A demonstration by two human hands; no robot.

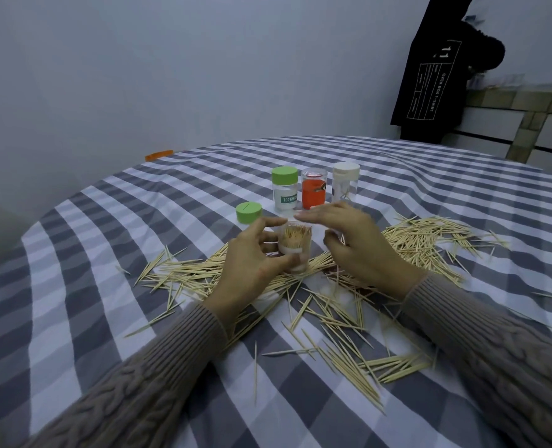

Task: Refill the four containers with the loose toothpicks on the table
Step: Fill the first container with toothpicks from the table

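The left hand grips a clear open container, thumb and fingers curled round its side, near the middle of the checked tablecloth. It stands upright and it's packed with toothpicks standing on end (tips showing at the mouth). The right hand hovers just right of it with fingers spread and relaxed, the fingertips reaching over the container's top; honestly can't tell if it's touching the rim, that bit is blurry. Its loose green lid sits on the cloth just to the far left of the container. Behind, in a row: a green-capped container with a white label, an orange one with a clear cap, and a white-capped one, all upright and close together. Loose toothpicks are scattered all around the hands, thickest on the right and toward the near edge. Someone in a dark printed top stands far right.
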